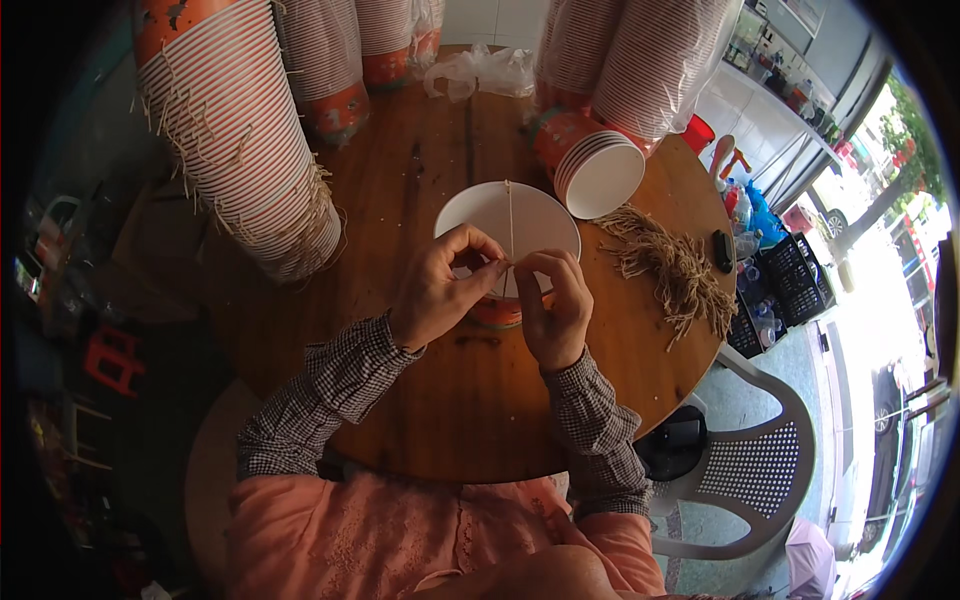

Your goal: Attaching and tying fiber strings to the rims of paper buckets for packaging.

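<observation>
A white-lined paper bucket (475,210) with an orange outside stands upright on the table in front of me. A thin string (511,215) runs from its far rim across the mouth to my fingers. My left hand (440,285) pinches the string above the near side of the bucket. Beside it, my right hand (556,305) is also closed at the string, fingertips almost meeting the left ones. Exactly how the string passes between the fingertips is hidden. A bundle of loose tan strings (670,270) lies to the right.
A tall leaning stack of buckets (235,130) with strings hanging from it stands at left. A short nested stack (605,175) lies on its side at right. Wrapped stacks (655,60) and a clear plastic bag (480,72) are behind. A grey chair (755,470) adjoins the round wooden table (430,420).
</observation>
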### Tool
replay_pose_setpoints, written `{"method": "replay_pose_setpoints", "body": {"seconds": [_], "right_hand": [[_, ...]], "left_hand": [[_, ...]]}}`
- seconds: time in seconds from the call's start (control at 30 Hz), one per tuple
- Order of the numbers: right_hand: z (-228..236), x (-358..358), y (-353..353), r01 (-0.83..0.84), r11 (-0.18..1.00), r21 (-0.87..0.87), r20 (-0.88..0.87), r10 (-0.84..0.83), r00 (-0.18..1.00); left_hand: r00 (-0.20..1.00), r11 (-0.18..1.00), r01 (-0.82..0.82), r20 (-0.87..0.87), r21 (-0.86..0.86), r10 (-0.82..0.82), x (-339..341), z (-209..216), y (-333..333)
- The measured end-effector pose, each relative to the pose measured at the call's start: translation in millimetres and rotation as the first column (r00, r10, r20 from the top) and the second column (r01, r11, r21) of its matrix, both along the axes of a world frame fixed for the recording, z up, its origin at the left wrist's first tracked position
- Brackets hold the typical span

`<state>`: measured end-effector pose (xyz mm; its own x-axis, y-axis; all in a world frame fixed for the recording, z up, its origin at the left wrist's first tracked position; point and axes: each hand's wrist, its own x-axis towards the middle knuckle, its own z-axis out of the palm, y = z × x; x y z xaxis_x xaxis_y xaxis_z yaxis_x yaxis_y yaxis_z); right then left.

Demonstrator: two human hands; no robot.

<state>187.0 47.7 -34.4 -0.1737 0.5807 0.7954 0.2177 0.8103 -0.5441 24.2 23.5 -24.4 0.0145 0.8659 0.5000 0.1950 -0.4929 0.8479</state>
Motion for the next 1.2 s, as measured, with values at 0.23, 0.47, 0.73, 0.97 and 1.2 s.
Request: {"method": "replay_pose_setpoints", "body": {"seconds": [0.23,0.47,0.73,0.97,1.2], "right_hand": [[3.7,1.6,0.8,-0.057,0.998,0.017,-0.045,0.058,0.997],[0.9,1.1,-0.2,0.009,0.999,-0.034,-0.019,-0.010,1.000],[1.0,-1.0,-1.8,-0.010,1.000,0.012,-0.030,0.010,0.999],[3.4,-5.1,-12.1,0.049,0.998,-0.040,0.027,-0.048,0.998],[25.0,10.2,-3.3,-0.176,0.811,-0.557,0.064,0.253,0.965]], "left_hand": [[0.996,0.993,0.024,-0.084,-0.112,-0.034,7.2,13.9,-10.1],[0.997,0.991,0.058,0.053,-0.119,-0.052,-1.5,4.3,-1.2],[0.972,0.958,0.230,0.083,-0.168,-0.219,-5.4,9.2,-2.2],[0.961,0.949,0.276,0.083,-0.156,-0.265,-21.4,3.6,5.5],[0.948,0.965,0.232,-0.252,0.120,-0.197,-29.8,22.2,1.0]]}}
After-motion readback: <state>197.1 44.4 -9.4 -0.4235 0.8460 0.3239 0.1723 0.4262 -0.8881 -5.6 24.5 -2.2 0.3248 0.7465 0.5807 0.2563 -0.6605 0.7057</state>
